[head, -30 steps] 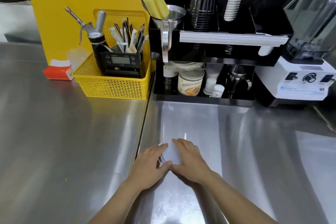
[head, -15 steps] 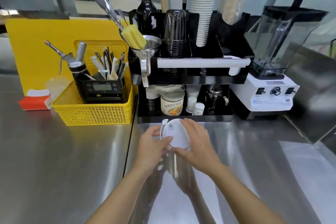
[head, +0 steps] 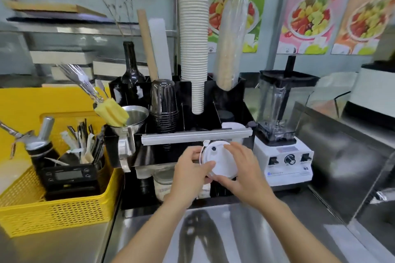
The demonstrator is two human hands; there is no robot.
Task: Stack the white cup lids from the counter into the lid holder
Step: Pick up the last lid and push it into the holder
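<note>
A small stack of white cup lids (head: pixel 221 161) is held in the air in front of the black organiser (head: pixel 229 117). My left hand (head: pixel 190 174) grips the stack's left edge. My right hand (head: pixel 245 172) holds its right and lower edge. The top lid shows a dark sip hole and a small tab. The stack sits just below the organiser's silver front bar (head: pixel 196 137). A white lid (head: pixel 232 125) lies in the organiser's right compartment behind the bar.
A tall stack of white paper cups (head: pixel 194 49) and black cups (head: pixel 164 105) stand in the organiser. A yellow basket (head: pixel 57 212) of tools is at left, a white blender (head: pixel 282 145) at right. The steel counter (head: pixel 235 239) lies below my arms.
Both hands lifted the lids off the counter and carried them up and forward to the organiser's front. The view tilted upward with them.
</note>
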